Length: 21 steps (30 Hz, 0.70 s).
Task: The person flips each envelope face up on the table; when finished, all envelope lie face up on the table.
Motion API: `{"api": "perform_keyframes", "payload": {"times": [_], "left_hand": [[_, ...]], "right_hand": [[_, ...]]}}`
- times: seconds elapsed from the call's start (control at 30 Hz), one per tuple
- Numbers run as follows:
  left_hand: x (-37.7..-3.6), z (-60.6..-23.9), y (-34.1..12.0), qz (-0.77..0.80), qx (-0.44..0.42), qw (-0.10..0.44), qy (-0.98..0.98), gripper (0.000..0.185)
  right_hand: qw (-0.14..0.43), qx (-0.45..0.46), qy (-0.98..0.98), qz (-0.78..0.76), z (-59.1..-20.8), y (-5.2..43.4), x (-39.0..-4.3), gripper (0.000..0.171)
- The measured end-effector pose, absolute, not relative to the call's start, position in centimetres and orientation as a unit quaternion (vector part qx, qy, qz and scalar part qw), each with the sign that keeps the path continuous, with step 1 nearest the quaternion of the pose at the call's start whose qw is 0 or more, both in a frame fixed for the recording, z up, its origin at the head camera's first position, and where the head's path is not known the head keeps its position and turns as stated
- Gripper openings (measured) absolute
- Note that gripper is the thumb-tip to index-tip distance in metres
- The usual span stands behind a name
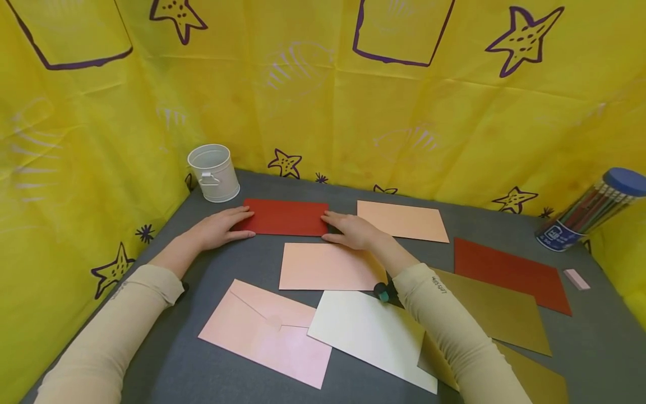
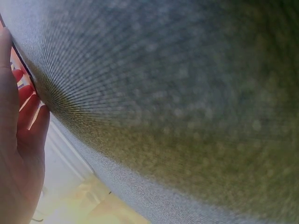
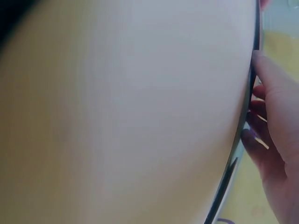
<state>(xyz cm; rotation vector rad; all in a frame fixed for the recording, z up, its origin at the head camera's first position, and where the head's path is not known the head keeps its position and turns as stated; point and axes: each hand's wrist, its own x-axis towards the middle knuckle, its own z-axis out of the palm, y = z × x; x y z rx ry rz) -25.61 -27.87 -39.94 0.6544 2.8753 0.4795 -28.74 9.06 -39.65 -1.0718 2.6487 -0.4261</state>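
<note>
A red envelope (image 1: 287, 217) lies flat on the dark grey table, near its back edge. At its left end my left hand (image 1: 219, 227) touches the short side, fingers on the upper corner and thumb by the lower one. My right hand (image 1: 351, 229) meets the opposite end in the same way, fingertips against the right edge. The left wrist view catches the left hand (image 2: 23, 126) with its fingers extended against the table. In the right wrist view a pale peach envelope (image 3: 163, 93) fills most of the picture, the right hand (image 3: 275, 121) beyond it.
A white metal bucket (image 1: 214, 173) stands back left. Peach envelopes (image 1: 404, 220), a pink one (image 1: 267, 336), a white one (image 1: 368, 336), gold ones (image 1: 494, 308) and another red one (image 1: 510, 275) lie around. At right are a pencil tub (image 1: 580, 219) and a pink eraser (image 1: 576, 279).
</note>
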Motion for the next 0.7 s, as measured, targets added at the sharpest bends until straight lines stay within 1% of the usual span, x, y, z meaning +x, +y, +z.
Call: {"api": "perform_keyframes", "payload": {"times": [0.23,0.37,0.47,0.57,0.7], "left_hand": [[-25.58,-39.71,-27.84,0.144,0.222,0.074,0.962,0.071],[-25.55,-39.45,-27.93,0.143,0.234,0.061,0.96,0.068],[-25.67,-39.51,-28.16,0.159,0.254,0.028,0.954,0.059],[-25.87,-39.73,-28.45,0.196,0.263,-0.021,0.944,0.047],[-26.0,-39.82,-28.38,0.271,0.229,-0.074,0.932,0.034]], "right_hand": [[0.08,-0.41,0.901,-0.115,-39.58,9.2,-28.66,0.054],[0.059,-0.421,0.898,-0.113,-39.57,9.27,-28.81,0.049],[0.044,-0.416,0.899,-0.129,-39.57,9.38,-28.95,0.046],[0.016,-0.411,0.897,-0.16,-39.56,9.53,-29.03,0.042],[-0.042,-0.409,0.887,-0.21,-39.44,9.67,-29.01,0.033]]}}
